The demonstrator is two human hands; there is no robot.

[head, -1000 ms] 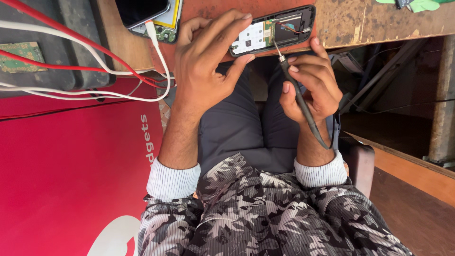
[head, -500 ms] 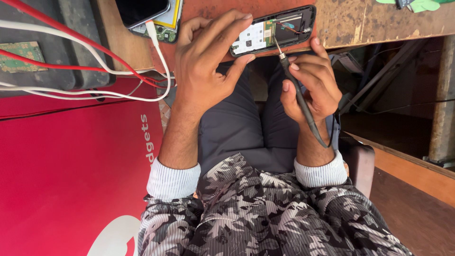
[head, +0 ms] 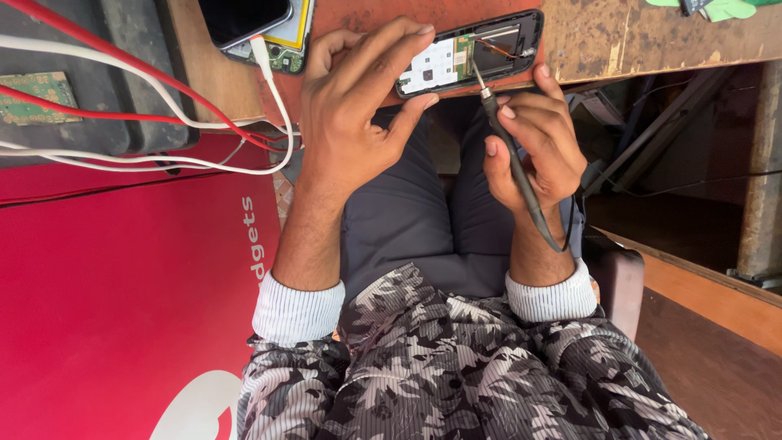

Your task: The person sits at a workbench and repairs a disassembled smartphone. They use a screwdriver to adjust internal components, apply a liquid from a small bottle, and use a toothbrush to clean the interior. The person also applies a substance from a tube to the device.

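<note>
At a worn wooden surface (head: 652,41), seen from above: two hands work on an opened phone.

Largest first: a red panel (head: 122,310) fills the left side, with white and red cables (head: 163,122) trailing across its upper edge and over a dark grey block. The brown, scuffed surface runs along the top; to the right, below its edge, lie dim floor and timber framing. A second phone (head: 244,16) lies at top left on a bare circuit board, a white lead plugged into it. The left hand (head: 358,114) has its fingers closed round the opened phone (head: 472,53), pinning it at the surface's edge, its board and keypad sheet exposed. The right hand (head: 533,143) grips a thin dark probe (head: 513,163) pen-fashion, fingers shut on it, its tip touching the phone's board.
</note>
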